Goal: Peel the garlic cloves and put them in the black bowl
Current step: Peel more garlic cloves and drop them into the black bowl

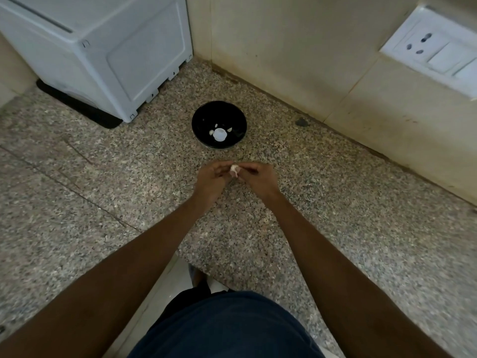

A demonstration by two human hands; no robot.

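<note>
Head view: both hands, left hand [210,180] and right hand [258,178], fingers pinched on one garlic clove [234,170], skin partly on. Beyond the fingers, black bowl [206,112] holds a few peeled cloves [229,130]. Task probably midway.

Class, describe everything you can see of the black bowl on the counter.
The black bowl is round, glossy and dark inside and out, standing upright on the speckled granite counter near the wall corner, beyond both hands. Inside lie a few small white pieces, apparently peeled garlic, the largest at the centre. Nothing else touches it; neither hand reaches it.
</note>
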